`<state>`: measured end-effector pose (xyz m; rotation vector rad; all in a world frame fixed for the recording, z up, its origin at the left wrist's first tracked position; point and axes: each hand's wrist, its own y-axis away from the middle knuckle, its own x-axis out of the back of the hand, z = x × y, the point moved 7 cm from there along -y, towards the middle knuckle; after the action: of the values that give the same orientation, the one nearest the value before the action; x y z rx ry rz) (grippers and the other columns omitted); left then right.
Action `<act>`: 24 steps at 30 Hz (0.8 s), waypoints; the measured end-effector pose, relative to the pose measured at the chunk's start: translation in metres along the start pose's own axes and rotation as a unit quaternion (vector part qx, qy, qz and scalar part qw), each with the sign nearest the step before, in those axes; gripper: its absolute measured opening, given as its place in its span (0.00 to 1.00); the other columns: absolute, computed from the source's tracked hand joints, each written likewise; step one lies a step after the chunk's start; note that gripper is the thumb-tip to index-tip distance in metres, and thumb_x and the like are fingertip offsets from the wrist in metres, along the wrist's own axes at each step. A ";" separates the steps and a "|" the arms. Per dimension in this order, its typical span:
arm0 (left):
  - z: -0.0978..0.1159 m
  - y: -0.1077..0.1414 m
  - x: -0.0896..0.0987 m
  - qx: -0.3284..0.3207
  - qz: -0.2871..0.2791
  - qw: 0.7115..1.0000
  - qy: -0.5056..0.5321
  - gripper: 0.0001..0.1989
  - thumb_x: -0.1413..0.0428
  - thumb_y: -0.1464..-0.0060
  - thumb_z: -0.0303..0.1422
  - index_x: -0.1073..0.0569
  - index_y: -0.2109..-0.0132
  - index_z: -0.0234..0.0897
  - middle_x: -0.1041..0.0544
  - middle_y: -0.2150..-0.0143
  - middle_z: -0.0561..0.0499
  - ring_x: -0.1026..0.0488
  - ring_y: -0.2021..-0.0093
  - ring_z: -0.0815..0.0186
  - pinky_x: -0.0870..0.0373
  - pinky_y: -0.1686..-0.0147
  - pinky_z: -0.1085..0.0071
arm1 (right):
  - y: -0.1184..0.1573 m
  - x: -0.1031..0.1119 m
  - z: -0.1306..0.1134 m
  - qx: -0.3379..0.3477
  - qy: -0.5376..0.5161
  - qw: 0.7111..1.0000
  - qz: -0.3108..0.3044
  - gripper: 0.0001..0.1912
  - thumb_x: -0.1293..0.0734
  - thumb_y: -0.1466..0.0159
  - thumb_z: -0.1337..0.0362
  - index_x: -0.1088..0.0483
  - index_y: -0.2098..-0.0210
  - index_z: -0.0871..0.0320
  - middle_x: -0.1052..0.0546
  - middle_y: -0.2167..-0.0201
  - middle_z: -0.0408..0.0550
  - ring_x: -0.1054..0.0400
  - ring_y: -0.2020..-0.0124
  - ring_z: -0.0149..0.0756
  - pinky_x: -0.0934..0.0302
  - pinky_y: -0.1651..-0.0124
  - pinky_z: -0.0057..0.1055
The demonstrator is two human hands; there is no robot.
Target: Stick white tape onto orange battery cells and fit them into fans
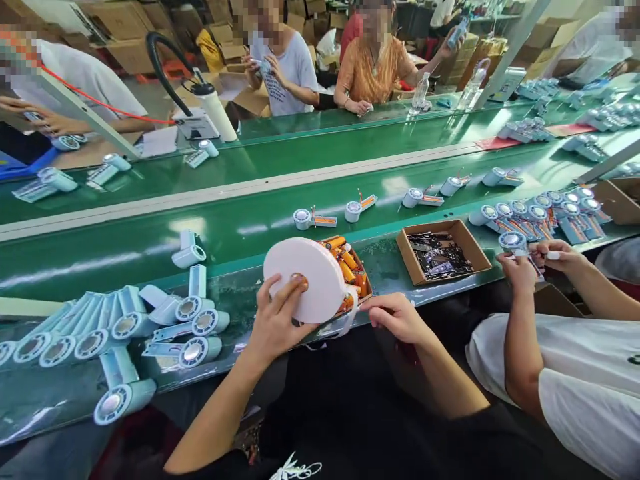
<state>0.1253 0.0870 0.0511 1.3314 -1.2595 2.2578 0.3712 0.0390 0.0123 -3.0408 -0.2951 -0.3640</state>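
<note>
My left hand (280, 317) grips a wide, flat roll of white tape (323, 283), fingers spread over its face and a fingertip at the hub. A loose strip of tape (351, 317) curls off the roll's right side. At that strip, my right hand (400, 319) is closed, its thumb and forefinger pinched by the tape. Orange cylindrical batteries (349, 259) lie in a box behind the roll, which partly hides them. Left of my left hand, several light-blue handheld fan bodies (194, 351) rest on the bench.
An open cardboard box (414, 273) of small dark circuit boards stands to the right. Fan bodies with orange batteries (353, 211) lie along the green conveyor (240, 230). A co-worker's hands (520, 270) hold a fan at my right. Other people sit across the line.
</note>
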 end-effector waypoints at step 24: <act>-0.085 0.074 0.005 0.341 0.156 0.916 0.142 0.41 0.29 0.49 0.42 0.37 0.34 0.45 0.39 0.34 0.42 0.36 0.32 0.52 0.24 0.40 0.54 | 0.015 -0.076 0.005 0.005 0.061 0.927 -0.369 0.20 0.28 0.31 0.46 0.16 0.64 0.57 0.19 0.74 0.44 0.28 0.75 0.30 0.40 0.69 0.26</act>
<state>0.0292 0.1070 -0.0049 0.9450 -0.6271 3.1597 0.3024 0.0114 -0.0113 -2.7474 -1.4239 -0.5715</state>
